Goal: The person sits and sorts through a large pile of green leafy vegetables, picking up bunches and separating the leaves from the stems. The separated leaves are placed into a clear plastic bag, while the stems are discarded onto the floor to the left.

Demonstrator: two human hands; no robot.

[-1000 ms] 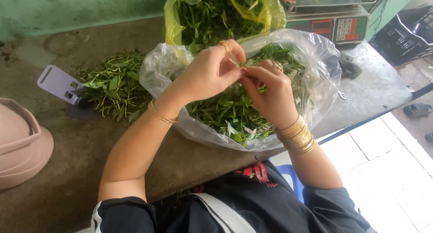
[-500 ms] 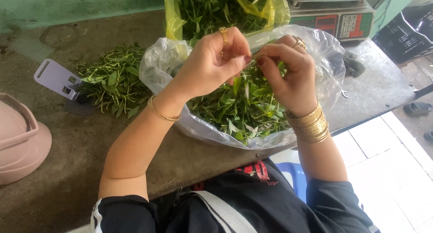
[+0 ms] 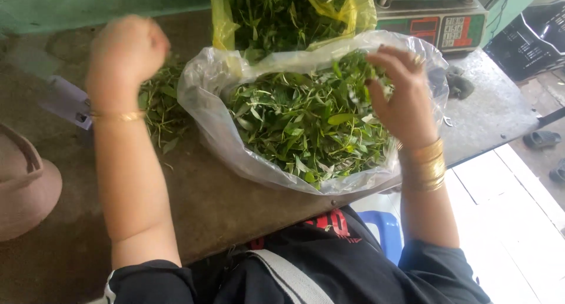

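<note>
The bench (image 3: 235, 204) carries a clear bag (image 3: 218, 133) of green leaves (image 3: 300, 121) at centre (a yellow bag (image 3: 353, 10) sits behind it). The right hand (image 3: 403, 98), fingers spread, rests on the leaves. The left hand (image 3: 126, 54), curled closed and blurred, hovers over loose stems (image 3: 159, 107) at left.

Yellow plastic bag (image 3: 353, 10) of greens stands behind, at table's far edge. Digital weighing scale (image 3: 438, 21) just right of it. Dark crumpled rag (image 3: 459, 83) on grey metal tabletop (image 3: 494, 113). Pink hat (image 3: 26, 180) at left edge. Blue stool (image 3: 385, 227) below table. Sandal (image 3: 541, 139) on tiled floor (image 3: 518, 216).
</note>
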